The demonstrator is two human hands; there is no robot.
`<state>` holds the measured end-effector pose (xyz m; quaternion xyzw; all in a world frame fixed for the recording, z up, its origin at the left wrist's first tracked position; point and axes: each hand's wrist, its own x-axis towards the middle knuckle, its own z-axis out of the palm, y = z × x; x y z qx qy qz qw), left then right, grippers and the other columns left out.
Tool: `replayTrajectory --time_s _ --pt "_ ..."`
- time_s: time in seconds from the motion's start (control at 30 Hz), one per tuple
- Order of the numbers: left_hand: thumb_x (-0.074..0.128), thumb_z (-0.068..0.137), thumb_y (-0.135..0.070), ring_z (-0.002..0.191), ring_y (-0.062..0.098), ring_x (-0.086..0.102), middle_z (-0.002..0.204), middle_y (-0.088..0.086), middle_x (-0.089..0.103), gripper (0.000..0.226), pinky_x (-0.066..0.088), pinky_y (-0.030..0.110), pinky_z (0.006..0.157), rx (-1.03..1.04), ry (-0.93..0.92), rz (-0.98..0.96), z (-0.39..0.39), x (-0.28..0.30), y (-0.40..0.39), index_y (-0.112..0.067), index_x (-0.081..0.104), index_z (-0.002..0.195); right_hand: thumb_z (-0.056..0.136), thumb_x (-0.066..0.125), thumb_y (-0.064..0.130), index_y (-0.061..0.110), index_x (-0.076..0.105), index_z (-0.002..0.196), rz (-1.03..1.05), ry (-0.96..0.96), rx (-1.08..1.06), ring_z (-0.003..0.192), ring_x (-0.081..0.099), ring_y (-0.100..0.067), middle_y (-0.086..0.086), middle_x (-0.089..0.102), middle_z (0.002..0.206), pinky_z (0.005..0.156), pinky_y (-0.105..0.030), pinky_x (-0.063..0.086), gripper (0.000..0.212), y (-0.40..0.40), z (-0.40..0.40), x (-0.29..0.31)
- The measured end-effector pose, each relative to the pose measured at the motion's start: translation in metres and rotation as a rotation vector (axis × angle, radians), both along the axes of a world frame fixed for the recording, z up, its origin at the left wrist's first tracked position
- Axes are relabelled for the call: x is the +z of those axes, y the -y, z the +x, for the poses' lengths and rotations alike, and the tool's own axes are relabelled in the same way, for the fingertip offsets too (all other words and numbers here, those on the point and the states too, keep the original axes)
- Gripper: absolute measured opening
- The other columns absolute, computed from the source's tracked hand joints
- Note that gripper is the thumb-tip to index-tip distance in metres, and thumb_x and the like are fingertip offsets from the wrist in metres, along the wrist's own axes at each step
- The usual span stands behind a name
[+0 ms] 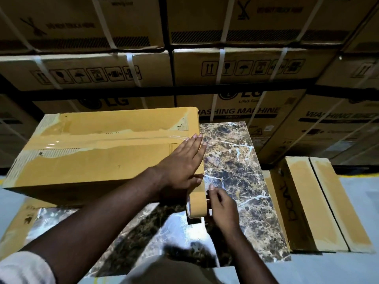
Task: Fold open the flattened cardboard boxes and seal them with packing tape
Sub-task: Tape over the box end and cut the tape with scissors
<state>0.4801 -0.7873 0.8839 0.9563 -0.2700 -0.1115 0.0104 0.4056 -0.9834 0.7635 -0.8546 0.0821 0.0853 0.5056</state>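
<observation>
Tape roll [196, 203] half-hidden behind hands [220, 208]

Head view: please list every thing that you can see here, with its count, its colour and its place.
cardboard box: one, brown, on the marble slab, left.
clear tape: one strip, along the box's top seam.
tape roll: one, tan, below the box's right end.
marble slab: one, dark brown, centre.
flat boxes: a few, brown, right.
washing machine cartons: many, brown, strapped, behind.
left hand: flat on the box's right end.
right hand: holds the tape roll.
</observation>
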Motion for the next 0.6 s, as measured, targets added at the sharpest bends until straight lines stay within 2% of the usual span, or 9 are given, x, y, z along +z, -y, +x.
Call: replayTrajectory --time_s 0.1,0.2,0.27,0.33,0.4,0.47,0.6 --pt "0.061 0.098 -0.054 0.158 0.021 -0.019 0.171 0.010 -0.015 0.102 -0.010 0.037 0.128 -0.030 -0.038 -0.222 -0.006 0.007 -0.012 -0.015 -0.005 0.165 0.095 0.069 0.043 0.029 0.064 0.087 -0.301 0.045 -0.037 0.079 0.066 -0.020 0.009 0.068 0.084 0.063 -0.033 0.048 0.017 0.031 0.013 -0.024" --pt "0.068 0.099 -0.033 0.160 0.018 0.004 0.171 0.007 0.010 0.087 0.006 0.039 0.131 -0.015 -0.022 -0.436 -0.031 0.010 -0.006 -0.014 0.013 0.164 0.089 0.070 0.056 0.025 0.066 0.093 -0.506 -0.055 0.037 0.100 0.063 -0.030 -0.002 0.065 0.100 0.075 -0.037 0.051 0.031 0.045 0.022 -0.044" --pt "0.067 0.101 -0.023 0.158 0.023 0.017 0.168 0.010 0.026 0.071 0.019 0.047 0.129 -0.019 0.109 -0.533 -0.051 0.001 0.003 -0.010 0.031 0.160 0.090 0.063 0.066 0.021 0.067 0.100 -0.644 -0.087 0.099 0.111 0.058 -0.031 -0.007 0.061 0.110 0.082 -0.039 0.050 0.046 0.048 0.024 -0.052" --pt "0.068 0.100 -0.016 0.153 0.028 0.033 0.157 0.015 0.046 0.049 0.028 0.049 0.125 -0.037 0.271 -0.642 -0.071 -0.017 0.007 -0.005 0.055 0.146 0.092 0.062 0.064 0.020 0.066 0.108 -0.712 -0.072 0.142 0.115 0.056 -0.031 -0.008 0.060 0.115 0.082 -0.039 0.051 0.047 0.051 0.027 -0.057" --pt "0.072 0.096 -0.013 0.137 0.031 0.052 0.132 0.016 0.064 0.030 0.040 0.048 0.115 -0.015 0.413 -0.721 -0.089 -0.040 0.005 -0.006 0.071 0.125 0.093 0.064 0.056 0.019 0.066 0.112 -0.715 -0.068 0.166 0.116 0.056 -0.032 -0.009 0.059 0.118 0.082 -0.039 0.051 0.041 0.054 0.031 -0.058" --pt "0.078 0.093 -0.020 0.118 0.029 0.061 0.114 0.010 0.064 0.024 0.048 0.045 0.102 0.081 0.437 -0.785 -0.104 -0.062 0.003 -0.011 0.071 0.114 0.095 0.062 0.056 0.018 0.068 0.110 -0.690 -0.077 0.150 0.115 0.057 -0.033 -0.010 0.060 0.116 0.082 -0.039 0.051 0.041 0.058 0.033 -0.056" --pt "0.079 0.087 -0.049 0.106 0.016 0.057 0.110 -0.008 0.056 0.038 0.048 0.032 0.089 0.452 0.252 -0.867 -0.116 -0.088 0.007 -0.025 0.061 0.111 0.094 0.065 0.058 0.013 0.071 0.108 -0.711 -0.091 0.178 0.113 0.060 -0.034 -0.012 0.060 0.117 0.084 -0.039 0.052 0.047 0.056 0.043 -0.051"
